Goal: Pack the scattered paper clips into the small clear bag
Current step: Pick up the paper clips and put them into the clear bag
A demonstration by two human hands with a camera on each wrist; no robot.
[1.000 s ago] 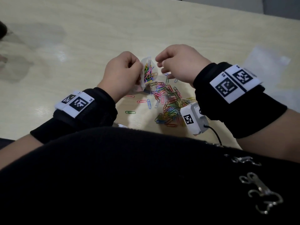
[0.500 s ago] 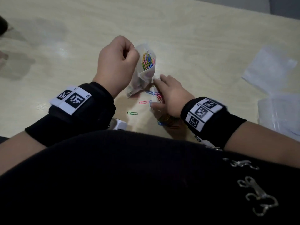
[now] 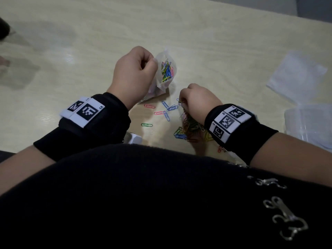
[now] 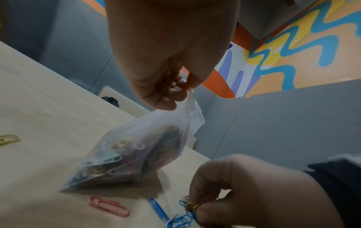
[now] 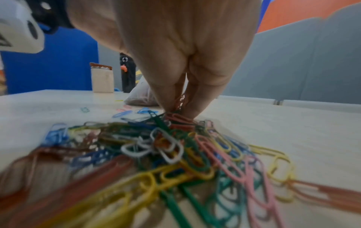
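Several paper clips (image 4: 190, 206) pinched between right fingers (image 4: 207, 214); left fingers (image 4: 171, 92) pinching bag (image 4: 136, 148) rim.

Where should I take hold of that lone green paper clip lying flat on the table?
Probably best from straight above: the green paper clip lies flat and apart from the others, nearer the left hand. Pinch its two long wire sides, or drag it to the table edge first to get a fingertip under.
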